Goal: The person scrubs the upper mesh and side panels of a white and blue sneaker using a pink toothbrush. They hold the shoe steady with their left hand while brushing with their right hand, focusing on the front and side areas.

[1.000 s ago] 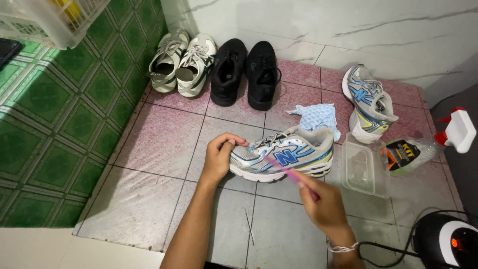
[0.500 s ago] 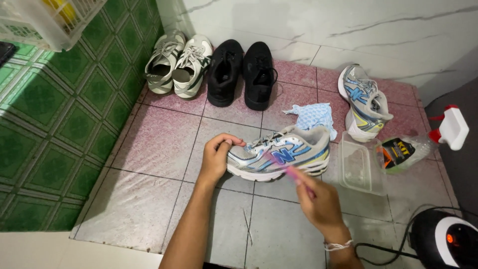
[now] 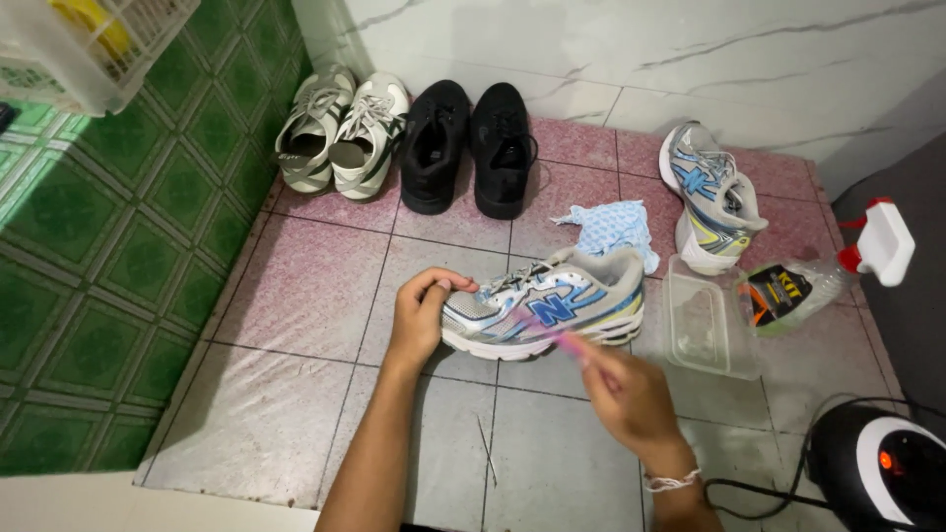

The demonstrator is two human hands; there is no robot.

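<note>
Left hand (image 3: 422, 320) grips the toe of a silver-and-blue running shoe (image 3: 547, 310), fingers curled over its front; the shoe lies on the floor tiles (image 3: 296, 286). Right hand (image 3: 631, 399), closed round a pink brush (image 3: 572, 343), just below the shoe's side. Clear plastic tub (image 3: 708, 320) beside the heel, blue cloth (image 3: 613, 229) behind.

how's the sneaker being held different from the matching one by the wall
The held sneaker lies lengthwise across the tiles, gripped at the toe by the left hand; the other sneaker stands untouched, heel toward the camera. The right hand works at the held one only. Both are grey with blue.
</note>
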